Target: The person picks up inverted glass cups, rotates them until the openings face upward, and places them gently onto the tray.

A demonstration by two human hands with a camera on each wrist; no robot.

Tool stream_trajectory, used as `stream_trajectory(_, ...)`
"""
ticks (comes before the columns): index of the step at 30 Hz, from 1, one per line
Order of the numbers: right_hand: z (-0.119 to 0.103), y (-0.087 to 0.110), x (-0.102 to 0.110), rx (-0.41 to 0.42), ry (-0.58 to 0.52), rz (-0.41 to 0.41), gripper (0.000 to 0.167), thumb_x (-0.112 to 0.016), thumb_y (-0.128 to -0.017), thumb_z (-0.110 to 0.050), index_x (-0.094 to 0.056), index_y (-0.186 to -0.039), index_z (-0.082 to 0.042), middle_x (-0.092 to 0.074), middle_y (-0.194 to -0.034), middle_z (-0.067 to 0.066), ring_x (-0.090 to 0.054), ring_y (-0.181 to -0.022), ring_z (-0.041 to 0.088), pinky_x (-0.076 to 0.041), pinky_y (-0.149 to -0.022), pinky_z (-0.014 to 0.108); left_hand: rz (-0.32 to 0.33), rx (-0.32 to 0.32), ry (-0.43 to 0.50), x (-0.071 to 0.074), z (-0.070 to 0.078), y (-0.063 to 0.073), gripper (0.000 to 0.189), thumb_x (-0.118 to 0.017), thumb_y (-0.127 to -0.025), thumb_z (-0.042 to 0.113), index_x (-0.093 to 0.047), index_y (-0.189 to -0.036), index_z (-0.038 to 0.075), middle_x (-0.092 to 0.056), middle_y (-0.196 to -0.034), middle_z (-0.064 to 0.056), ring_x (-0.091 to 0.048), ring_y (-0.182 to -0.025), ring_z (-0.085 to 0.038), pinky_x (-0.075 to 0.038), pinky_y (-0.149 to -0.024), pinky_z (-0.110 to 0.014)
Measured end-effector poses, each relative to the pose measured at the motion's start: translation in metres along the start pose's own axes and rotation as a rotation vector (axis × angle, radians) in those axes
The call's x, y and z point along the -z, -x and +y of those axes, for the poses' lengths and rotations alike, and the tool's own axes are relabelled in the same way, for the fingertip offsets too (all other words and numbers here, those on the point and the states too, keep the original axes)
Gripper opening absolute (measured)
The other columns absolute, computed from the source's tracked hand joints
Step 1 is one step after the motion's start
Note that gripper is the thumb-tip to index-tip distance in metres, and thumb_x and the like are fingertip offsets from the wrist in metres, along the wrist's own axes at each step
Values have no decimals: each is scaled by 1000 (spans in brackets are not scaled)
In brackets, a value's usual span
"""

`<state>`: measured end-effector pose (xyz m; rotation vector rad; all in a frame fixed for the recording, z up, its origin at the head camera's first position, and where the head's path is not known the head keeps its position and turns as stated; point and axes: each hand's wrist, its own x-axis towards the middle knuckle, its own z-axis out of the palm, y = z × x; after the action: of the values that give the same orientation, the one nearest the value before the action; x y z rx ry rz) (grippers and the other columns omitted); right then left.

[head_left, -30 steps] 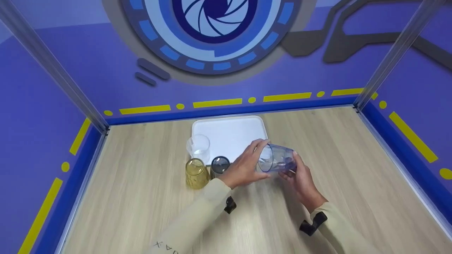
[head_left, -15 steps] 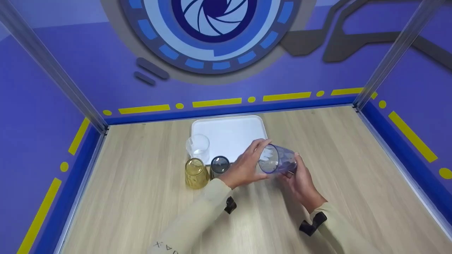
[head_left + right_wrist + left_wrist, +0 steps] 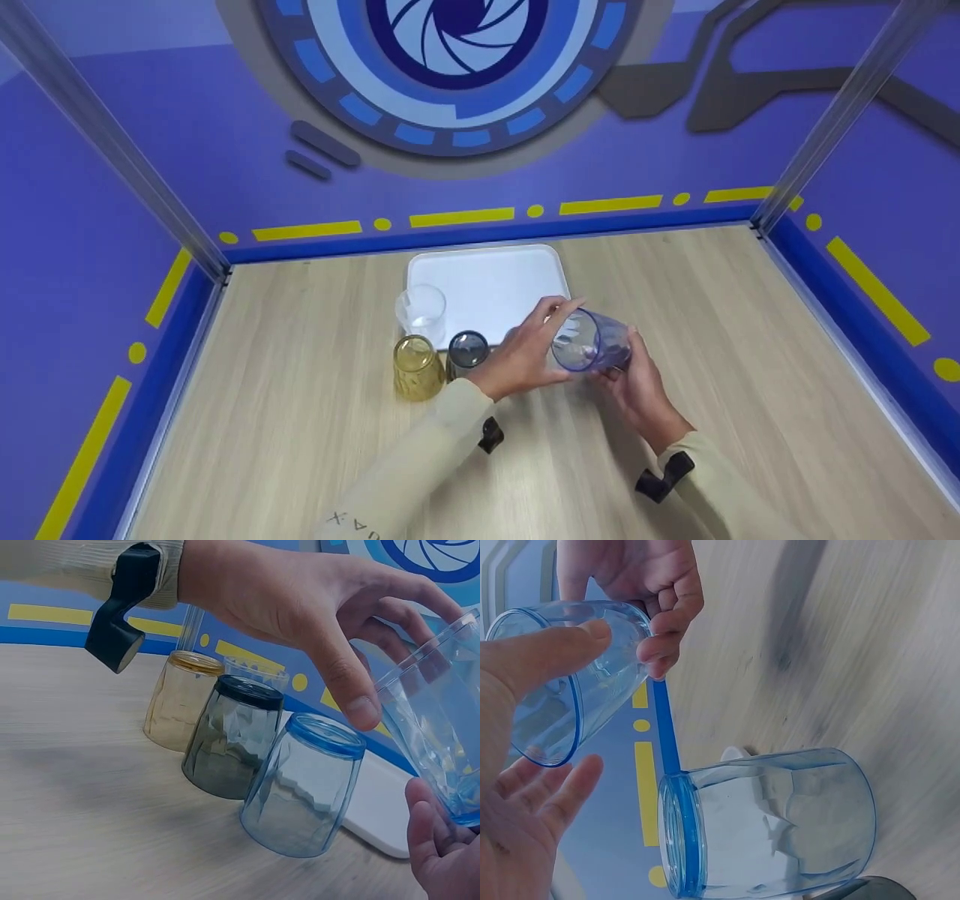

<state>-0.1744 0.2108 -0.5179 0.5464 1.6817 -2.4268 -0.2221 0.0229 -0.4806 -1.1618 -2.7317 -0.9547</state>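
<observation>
A clear blue-tinted tumbler (image 3: pixel 609 346) is held tilted on its side above the table, its mouth facing left and towards the head camera. My left hand (image 3: pixel 521 360) spans the rim, thumb on one side and fingers on the other. At the base end, my right hand (image 3: pixel 641 386) grips it with curled fingers. A second blue tumbler (image 3: pixel 304 791) stands upside down on the table, hidden behind my left hand in the head view. Beside it, also inverted, are a dark grey tumbler (image 3: pixel 232 739) and an amber one (image 3: pixel 180 701).
Towards the back of the wooden table (image 3: pixel 300 420) lies a white tray (image 3: pixel 487 274). A colourless clear cup (image 3: pixel 422 309) stands at its left front corner. Purple-blue printed panels (image 3: pixel 510 176) wall the table at the back and on both sides.
The held tumbler has turned a little, its mouth swinging further towards the head camera. Both hands keep nearly the same place; the standing tumblers and tray have not moved.
</observation>
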Motion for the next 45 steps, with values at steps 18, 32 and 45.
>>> stream_trajectory(18, 1, 0, -1, -21, -16, -31, 75, -16, -99, -61, -18, -150, -7, -31, -145, 18, -50, -116, 18, -44, -96, 28, 16, -36, -13, 0, 3, 0, 90, -86, -71, 30, -35, -145, 28, -39, -138, -1, -54, -118, -13, -54, -92, -29)
stream_trajectory(32, 0, 2, 1, -35, 17, -15, 76, -17, -98, -64, -19, -151, -9, -34, -145, 17, -53, -115, 16, -49, -90, 25, 15, -52, -39, 0, 4, -1, 88, -84, -73, 32, -34, -145, 29, -39, -139, -1, -54, -118, -13, -55, -90, -29)
stream_trajectory(45, -1, 2, 3, -7, 52, 9, 75, -16, -98, -63, -21, -150, -10, -43, -135, 12, -54, -114, 18, -35, -113, 46, 17, -60, -42, 2, 3, -2, 90, -85, -72, 31, -33, -145, 28, -38, -140, 0, -51, -122, -12, -52, -95, -27)
